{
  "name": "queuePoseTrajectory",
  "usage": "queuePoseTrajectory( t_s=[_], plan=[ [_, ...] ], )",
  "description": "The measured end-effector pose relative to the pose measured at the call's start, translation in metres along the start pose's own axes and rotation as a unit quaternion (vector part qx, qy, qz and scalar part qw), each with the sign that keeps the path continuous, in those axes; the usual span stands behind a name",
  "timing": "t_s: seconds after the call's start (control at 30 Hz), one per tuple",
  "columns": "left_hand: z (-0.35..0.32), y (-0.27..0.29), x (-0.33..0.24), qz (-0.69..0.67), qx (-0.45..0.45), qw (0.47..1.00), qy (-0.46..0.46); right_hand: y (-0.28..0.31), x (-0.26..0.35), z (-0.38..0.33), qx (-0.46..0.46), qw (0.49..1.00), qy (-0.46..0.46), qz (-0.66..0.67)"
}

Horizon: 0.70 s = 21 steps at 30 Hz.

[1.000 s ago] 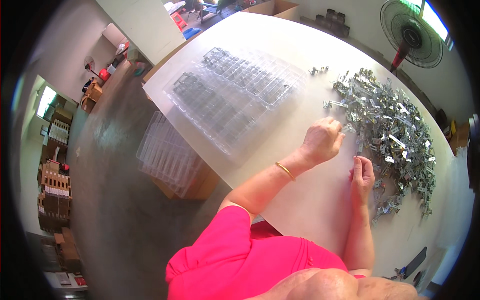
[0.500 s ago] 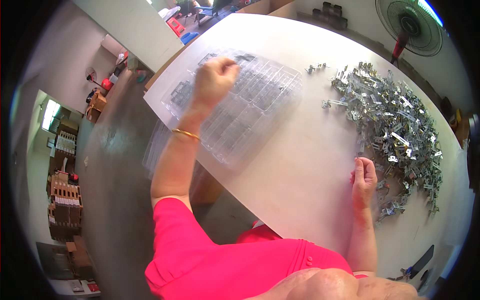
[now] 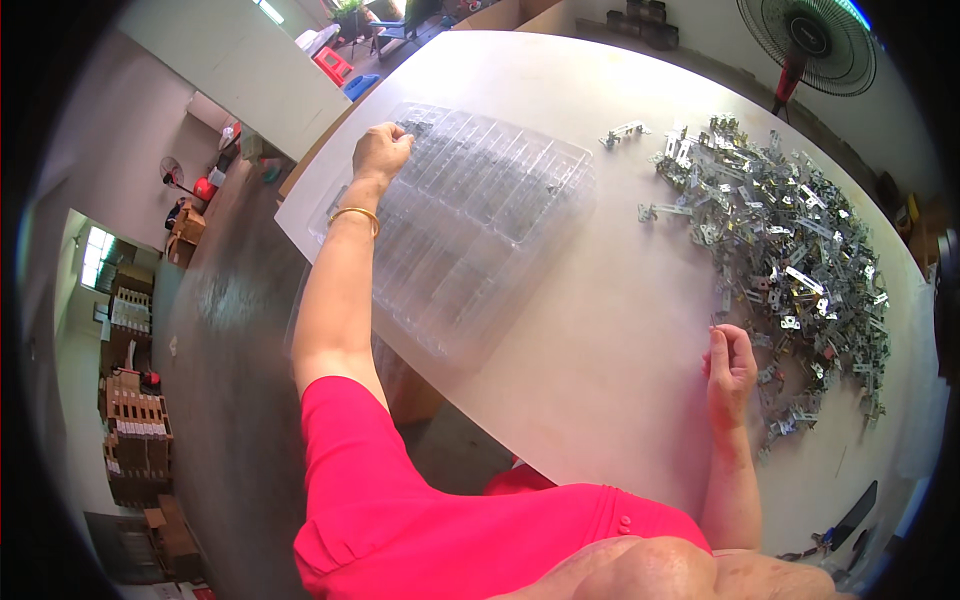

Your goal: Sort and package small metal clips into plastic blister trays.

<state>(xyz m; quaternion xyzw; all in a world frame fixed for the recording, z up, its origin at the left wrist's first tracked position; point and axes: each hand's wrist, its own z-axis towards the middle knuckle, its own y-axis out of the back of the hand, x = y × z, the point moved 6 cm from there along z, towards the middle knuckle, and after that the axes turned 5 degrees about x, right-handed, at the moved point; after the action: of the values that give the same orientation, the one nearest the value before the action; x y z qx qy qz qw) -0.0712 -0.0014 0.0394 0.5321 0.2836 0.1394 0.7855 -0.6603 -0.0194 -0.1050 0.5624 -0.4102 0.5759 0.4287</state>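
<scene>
My left hand (image 3: 382, 152) reaches over the far left end of a clear plastic compartment tray (image 3: 425, 300). Its fingers are closed at the compartments, where small grey parts (image 3: 420, 128) lie; what the fingertips pinch is hidden. At the near left edge of a heap of metal brackets (image 3: 790, 250), my right hand (image 3: 732, 372) rests low over the table. Thumb and forefinger are pressed together there, with a small thin piece (image 3: 713, 322) sticking up between them, too small to identify.
The white table (image 3: 570, 390) carries loose brackets (image 3: 628, 132) beyond the tray and a dark-bladed tool with a blue part (image 3: 830, 535) at the near right. A standing fan (image 3: 808, 38) is behind the far right edge. Stacked cartons (image 3: 138, 420) stand at the left.
My left hand has moved left and slightly nearer, down to the tray's far left compartments. My right hand stays almost in place, still pinched.
</scene>
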Motion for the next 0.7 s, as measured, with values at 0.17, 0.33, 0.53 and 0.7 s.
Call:
queuePoseTrajectory(
  t_s=[0.17,0.33,0.53,0.7],
  plan=[
    [0.013,-0.015,0.008,0.031,0.025,0.999,0.025,-0.001,0.002,-0.001,0.005,1.000,0.001,-0.014],
    [0.019,-0.024,0.011,0.045,0.042,0.998,0.020,-0.002,0.004,-0.001,0.004,1.000,0.007,-0.018],
    [0.019,-0.028,0.002,0.069,0.036,0.997,-0.008,-0.001,0.004,-0.003,-0.002,1.000,-0.006,-0.026],
    [0.017,-0.019,-0.001,0.080,0.030,0.995,-0.045,-0.005,0.005,-0.002,-0.019,0.999,-0.002,-0.039]
  ],
)
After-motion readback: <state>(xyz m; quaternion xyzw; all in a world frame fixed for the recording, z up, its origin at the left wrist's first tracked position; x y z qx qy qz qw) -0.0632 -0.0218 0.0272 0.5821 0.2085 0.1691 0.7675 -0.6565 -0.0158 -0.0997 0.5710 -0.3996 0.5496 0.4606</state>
